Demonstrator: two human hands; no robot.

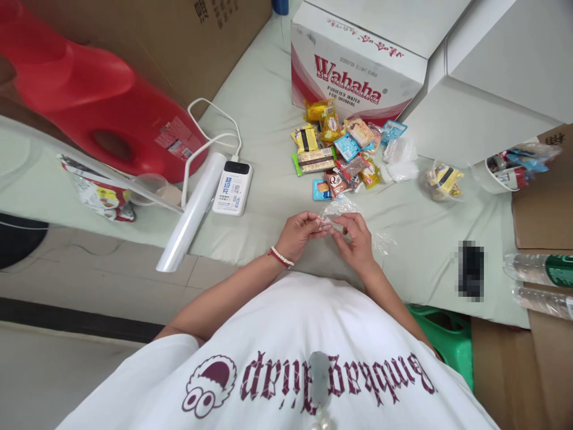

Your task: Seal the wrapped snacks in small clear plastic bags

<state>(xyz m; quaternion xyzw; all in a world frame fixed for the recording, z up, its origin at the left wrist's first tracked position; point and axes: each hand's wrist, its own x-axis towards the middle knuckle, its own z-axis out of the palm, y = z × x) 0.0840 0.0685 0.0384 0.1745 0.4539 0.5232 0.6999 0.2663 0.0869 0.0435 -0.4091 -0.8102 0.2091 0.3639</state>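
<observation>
Near the table's front edge, my left hand (299,235) and my right hand (357,240) are close together with fingertips pinched. Both grip a crinkled clear plastic bag (342,205), which spreads out just beyond the fingers. Whether anything lies inside it cannot be made out. Another piece of clear plastic film (385,242) rests to the right of my right hand. Beyond the hands lies a pile of wrapped snacks, among them a green-ended bar (314,161), a blue packet (348,147) and a brown packet (336,183). White translucent bags (400,160) lie against the pile's right side.
A Wahaha water carton (353,71) stands behind the snacks. To the left are a white power bank (231,188) with a cable, a roll of film (192,212) and a large red jug (111,101). On the right stand a snack-filled cup (444,180) and a white tub (496,174).
</observation>
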